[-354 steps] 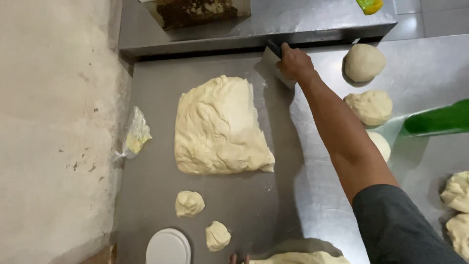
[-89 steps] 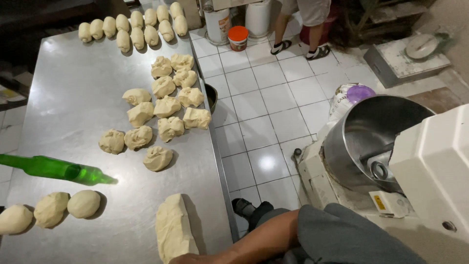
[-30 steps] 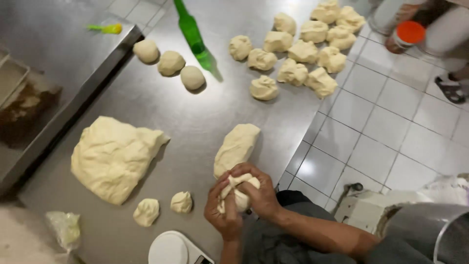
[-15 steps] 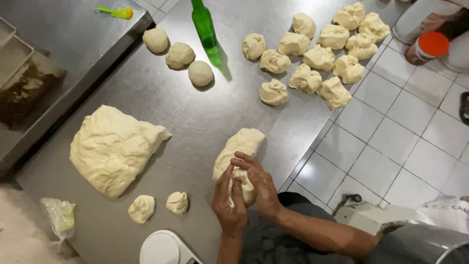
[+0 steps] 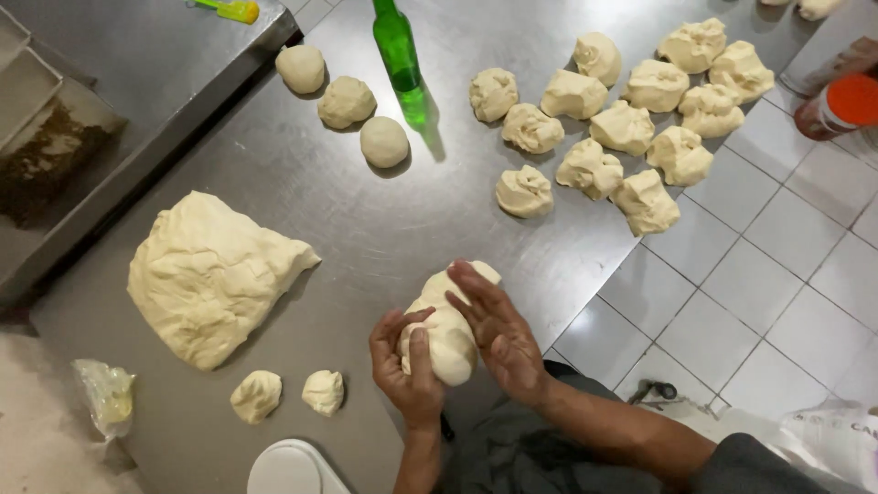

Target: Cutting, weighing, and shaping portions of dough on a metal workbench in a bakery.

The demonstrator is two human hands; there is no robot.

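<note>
An elongated dough piece (image 5: 448, 340) lies near the front edge of the steel table (image 5: 384, 229). My left hand (image 5: 407, 370) wraps around its near end, thumb and fingers curled on it. From the other side, my right hand (image 5: 498, 334) presses against it with fingers stretched along the top. To the left rests a big flat slab of dough (image 5: 210, 274). Two small dough scraps (image 5: 256, 395) (image 5: 323, 391) sit below the slab.
Three smooth dough balls (image 5: 347, 102) and a green bottle (image 5: 399, 50) lie at the back. Several rough dough portions (image 5: 622, 128) cluster at the right near the table edge. A white round scale (image 5: 288, 468), a crumpled plastic bag (image 5: 108, 395), and an orange-lidded container (image 5: 841, 105) on the tiled floor.
Both hands have spread apart from a pinching hold and now cup the near end of the dough piece. The view has shifted slightly.
</note>
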